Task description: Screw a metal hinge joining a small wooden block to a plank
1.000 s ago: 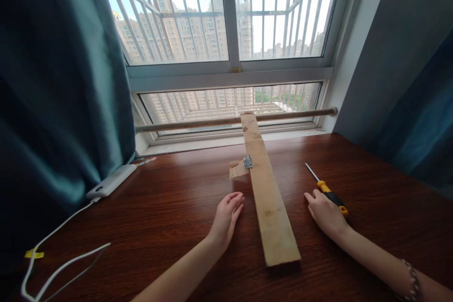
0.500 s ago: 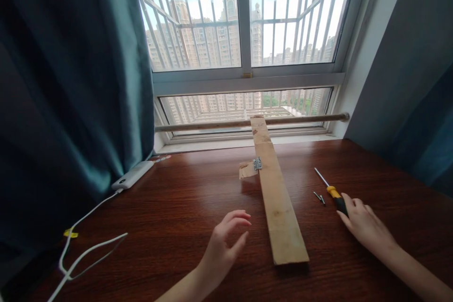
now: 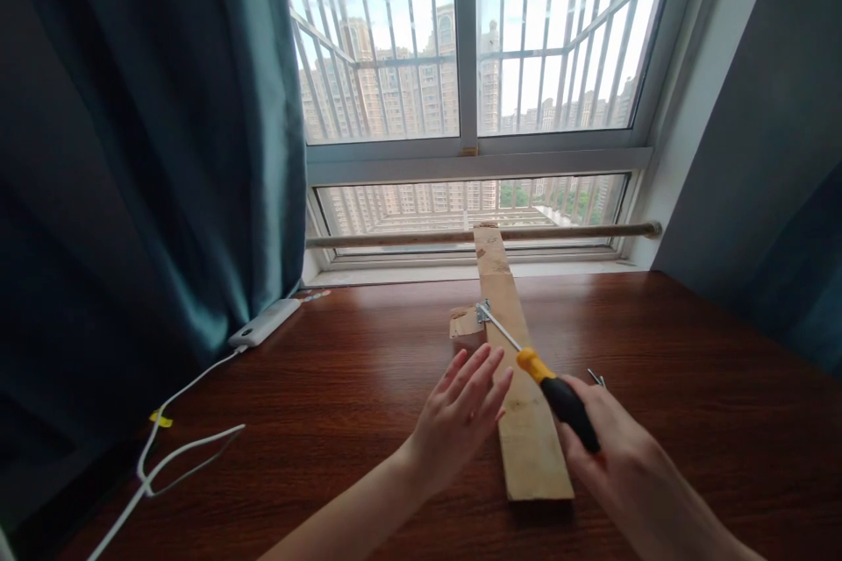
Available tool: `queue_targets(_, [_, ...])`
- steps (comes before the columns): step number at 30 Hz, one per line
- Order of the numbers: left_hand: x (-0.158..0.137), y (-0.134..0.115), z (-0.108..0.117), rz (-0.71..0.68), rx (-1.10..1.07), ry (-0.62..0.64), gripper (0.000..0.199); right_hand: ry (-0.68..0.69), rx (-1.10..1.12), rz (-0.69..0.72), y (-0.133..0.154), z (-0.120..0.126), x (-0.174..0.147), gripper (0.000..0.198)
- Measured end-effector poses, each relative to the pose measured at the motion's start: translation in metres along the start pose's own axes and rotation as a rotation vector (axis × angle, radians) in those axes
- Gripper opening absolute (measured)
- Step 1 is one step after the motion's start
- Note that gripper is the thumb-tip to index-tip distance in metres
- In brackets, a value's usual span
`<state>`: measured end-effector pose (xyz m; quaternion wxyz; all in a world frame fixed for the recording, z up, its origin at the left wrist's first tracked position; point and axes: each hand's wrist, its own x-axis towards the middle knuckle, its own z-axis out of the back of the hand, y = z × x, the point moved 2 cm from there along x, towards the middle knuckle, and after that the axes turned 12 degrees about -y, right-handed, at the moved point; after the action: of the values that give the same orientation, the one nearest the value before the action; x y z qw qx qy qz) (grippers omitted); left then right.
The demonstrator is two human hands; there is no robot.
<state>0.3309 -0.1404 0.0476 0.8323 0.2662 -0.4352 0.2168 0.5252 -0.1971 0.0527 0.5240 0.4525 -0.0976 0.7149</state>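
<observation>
Right hand (image 3: 622,443) grips a screwdriver (image 3: 537,366), left hand (image 3: 453,416) spreads loose, and a yellow tag (image 3: 163,421) is illegible.

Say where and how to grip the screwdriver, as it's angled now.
Probably best by the thick black handle of the screwdriver, from the near right, where the right hand already has it. The handle slants toward that side, while the thin shaft points away to the metal hinge, so that grip leaves the tip clear.
</observation>
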Motion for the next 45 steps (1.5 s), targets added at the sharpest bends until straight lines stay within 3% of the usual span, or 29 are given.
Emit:
queue_targets(4, [0.015, 0.014, -0.001, 0.017, -0.037, -0.07, 0.031, 0.109, 0.222, 0.024, 0.055, -0.028, 0.018, 0.042])
queue_targets(8, [0.011, 0.041, 0.006, 0.14, -0.139, -0.128, 0.016, 0.172, 0.512, -0.111, 0.06, -0.043, 0.038, 0.047])
queue_targets(10, [0.007, 0.055, 0.011, 0.266, -0.239, -0.163, 0.012, 0.246, 0.706, -0.23, 0.053, -0.05, 0.042, 0.056])
queue_targets(12, [0.006, 0.068, 0.013, 0.469, -0.372, -0.242, 0.01, 0.366, 0.93, -0.485, 0.045, -0.065, 0.041, 0.052])
queue_targets(15, [0.014, 0.087, 0.012, 0.882, -0.503, -0.409, 0.005, 0.514, 1.325, -1.07, 0.038, -0.1, 0.032, 0.041])
queue_targets(17, [0.025, 0.098, 0.006, 1.111, -0.606, -0.545, 0.009, 0.401, 1.467, -1.39, 0.035, -0.125, 0.029, 0.042])
queue_targets(19, [0.038, 0.108, -0.002, 1.245, -0.794, -0.698, 0.013, 0.218, 1.456, -1.542, 0.03, -0.146, 0.031, 0.045])
queue_targets(20, [0.044, 0.112, -0.007, 1.289, -0.885, -0.757, 0.015, 0.189, 1.422, -1.555, 0.028, -0.154, 0.033, 0.043])
queue_targets(22, [0.055, 0.12, -0.015, 1.338, -1.004, -0.816, 0.016, 0.331, 1.339, -1.419, 0.022, -0.164, 0.044, 0.039])
queue_targets(24, [0.062, 0.128, -0.019, 1.353, -1.045, -0.83, 0.017, 0.58, 1.238, -1.113, 0.013, -0.164, 0.063, 0.033])
queue_targets(26, [0.067, 0.137, -0.02, 1.364, -1.049, -0.828, 0.017, 0.691, 1.121, -0.794, -0.004, -0.157, 0.09, 0.031])
queue_targets(30, [0.077, 0.152, -0.02, 1.384, -1.06, -0.81, 0.019, 0.36, 0.79, -0.378, -0.062, -0.152, 0.167, 0.03])
queue_targets(31, [0.079, 0.154, -0.02, 1.388, -1.066, -0.807, 0.02, 0.396, 0.694, -0.33, -0.075, -0.159, 0.184, 0.03])
queue_targets(34, [0.084, 0.158, -0.02, 1.403, -1.096, -0.807, 0.019, 0.758, 0.586, -0.293, -0.1, -0.193, 0.217, 0.033])
queue_targets(39, [0.082, 0.161, -0.017, 1.414, -1.155, -0.74, 0.018, 1.201, 0.516, -0.271, -0.108, -0.232, 0.236, 0.034])
queue_targets(42, [0.078, 0.167, -0.011, 1.42, -1.149, -0.746, 0.017, 1.36, 0.477, -0.244, -0.108, -0.235, 0.242, 0.038])
queue_targets(45, [0.076, 0.172, -0.005, 1.427, -1.135, -0.787, 0.017, 1.42, 0.455, -0.2, -0.107, -0.232, 0.243, 0.039])
